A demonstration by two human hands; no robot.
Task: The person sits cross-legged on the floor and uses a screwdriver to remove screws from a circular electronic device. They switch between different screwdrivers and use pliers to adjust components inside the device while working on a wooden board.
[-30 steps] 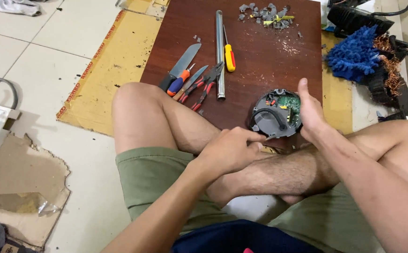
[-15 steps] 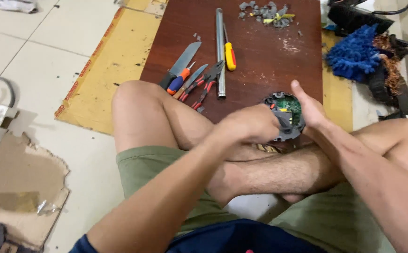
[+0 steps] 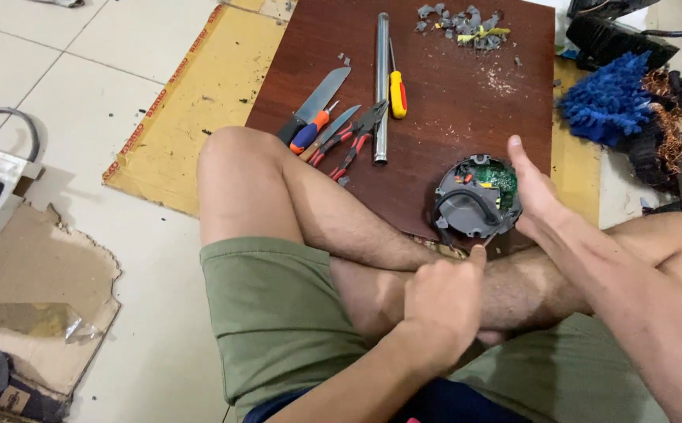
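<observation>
Grey plastic forms the round housing [image 3: 475, 200] that the person works on, its open face showing a green circuit board and a black cable looped across it. It sits at the near edge of a dark brown wooden board [image 3: 450, 102] lying on the floor, just above the person's crossed legs. The right hand [image 3: 533, 192] cups the housing from its right side, thumb raised, fingers hidden behind it, so its grip is closed on the housing. The left hand [image 3: 444, 301] is curled into a loose fist just below the housing, resting against the shin; its thumb tip reaches up to the housing's lower rim, and whether it pinches some small tool there cannot be told.

Further up the board lie a steel tube [image 3: 381, 86] running lengthwise, a yellow-handled screwdriver [image 3: 396, 90] just beside it on the right, and to its left a knife [image 3: 319, 106] with a black handle, an orange and blue handled tool [image 3: 310, 131] and red-handled pliers [image 3: 352, 141], all close together. A heap of grey plastic scraps [image 3: 458, 19] lies at the far end. Under the board is a sheet of yellow cardboard [image 3: 200, 94] on the tiled floor. To the right lie a blue shaggy cloth [image 3: 607, 98] and a tangle of copper wire [image 3: 666, 110].
</observation>
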